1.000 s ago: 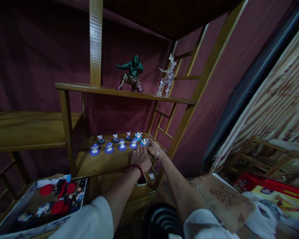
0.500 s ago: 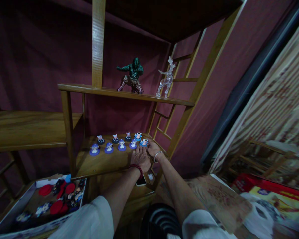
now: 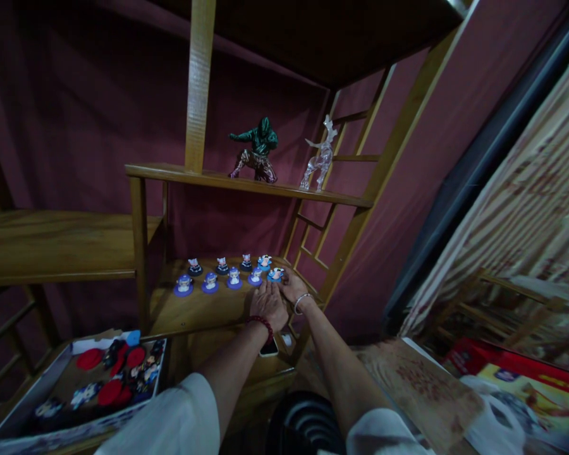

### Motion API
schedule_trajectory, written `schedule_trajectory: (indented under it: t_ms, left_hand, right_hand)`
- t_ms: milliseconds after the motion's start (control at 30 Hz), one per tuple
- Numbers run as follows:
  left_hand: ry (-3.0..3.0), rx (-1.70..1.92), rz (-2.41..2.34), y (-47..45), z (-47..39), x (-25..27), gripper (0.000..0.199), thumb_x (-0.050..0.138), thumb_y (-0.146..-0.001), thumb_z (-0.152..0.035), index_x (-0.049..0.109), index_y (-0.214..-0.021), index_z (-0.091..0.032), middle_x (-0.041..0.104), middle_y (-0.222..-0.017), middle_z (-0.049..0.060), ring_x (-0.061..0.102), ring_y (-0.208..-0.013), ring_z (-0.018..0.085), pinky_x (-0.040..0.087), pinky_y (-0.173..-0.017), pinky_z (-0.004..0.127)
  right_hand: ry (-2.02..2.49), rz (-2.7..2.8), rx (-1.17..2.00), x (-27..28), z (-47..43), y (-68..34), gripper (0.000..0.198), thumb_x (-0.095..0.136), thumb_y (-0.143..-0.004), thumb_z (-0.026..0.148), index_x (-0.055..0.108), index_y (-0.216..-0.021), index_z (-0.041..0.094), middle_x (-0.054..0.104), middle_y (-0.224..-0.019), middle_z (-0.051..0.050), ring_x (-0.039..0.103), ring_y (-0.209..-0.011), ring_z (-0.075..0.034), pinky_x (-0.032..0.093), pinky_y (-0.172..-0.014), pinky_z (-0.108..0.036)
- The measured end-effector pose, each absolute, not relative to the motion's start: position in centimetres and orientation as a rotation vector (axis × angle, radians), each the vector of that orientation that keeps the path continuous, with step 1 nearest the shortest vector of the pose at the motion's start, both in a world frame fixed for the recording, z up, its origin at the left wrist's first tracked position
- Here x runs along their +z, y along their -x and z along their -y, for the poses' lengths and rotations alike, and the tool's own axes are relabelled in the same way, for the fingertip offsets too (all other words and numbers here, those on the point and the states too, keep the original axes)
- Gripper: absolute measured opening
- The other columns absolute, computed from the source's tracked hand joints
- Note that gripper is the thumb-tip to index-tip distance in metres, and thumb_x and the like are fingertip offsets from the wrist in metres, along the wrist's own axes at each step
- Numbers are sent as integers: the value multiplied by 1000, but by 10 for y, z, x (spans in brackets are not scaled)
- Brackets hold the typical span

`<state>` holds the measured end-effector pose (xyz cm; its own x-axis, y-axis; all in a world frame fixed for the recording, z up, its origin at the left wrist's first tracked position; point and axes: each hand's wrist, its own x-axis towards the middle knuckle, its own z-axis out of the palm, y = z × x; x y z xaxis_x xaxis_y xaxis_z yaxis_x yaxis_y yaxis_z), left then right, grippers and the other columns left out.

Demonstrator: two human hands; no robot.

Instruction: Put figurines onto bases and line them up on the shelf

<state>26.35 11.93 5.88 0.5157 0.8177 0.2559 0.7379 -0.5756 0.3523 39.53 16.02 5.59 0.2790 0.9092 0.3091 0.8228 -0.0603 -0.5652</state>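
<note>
A small figurine on a blue base [image 3: 275,274] stands at the right end of the front row on the lower shelf. My right hand [image 3: 294,288] is at its right edge, thumb and fingers curved round the base. From the front, my left hand [image 3: 269,305] reaches to the same spot, its fingers stretched forward and close to the base; whether they touch it is hidden. To the left stand several purple-based figurines [image 3: 234,278]. Behind them are three black-based figurines [image 3: 222,265] and another blue-based figurine [image 3: 264,262].
A crouching green figure [image 3: 258,151] and a clear deer statuette [image 3: 319,158] stand on the shelf board [image 3: 208,179] above my hands. An open box [image 3: 23,404] of figurines and red discs sits lower left. A phone [image 3: 269,349] lies below my wrists.
The view has shifted slightly, so the shelf appears a little further right and lower. My hands stay by the blue-based figurine, and the rows look unchanged.
</note>
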Motion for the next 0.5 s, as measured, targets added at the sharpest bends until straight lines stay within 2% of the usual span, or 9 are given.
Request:
schedule_trajectory:
  t_ms: [233,400,500]
  left_hand:
    - [-2631,678,-1237,-253,-111,62,50,27,-79,-26,35,-125,-8,38,-130,11,29,-119,21,21,-99,35]
    - [-2634,724,-1195,-246,-100,64,46,28,-79,-24,43,-120,-10,41,-128,9,31,-118,21,23,-99,35]
    - [-2645,732,-1146,-241,-94,63,44,31,-77,-21,47,-117,-11,43,-126,9,33,-116,20,24,-99,33]
  right_hand:
    - [1827,1508,189,52,-149,-393,48,60,-64,16,48,-110,21,60,-100,-5,57,-89,-15,45,-78,-27]
    - [1879,1444,188,49,-138,-393,54,58,-67,22,38,-118,23,57,-108,-4,56,-93,-15,43,-83,-31]
    - [1883,1427,200,49,-129,-391,51,58,-67,22,40,-115,22,57,-109,-5,56,-92,-14,42,-84,-31]
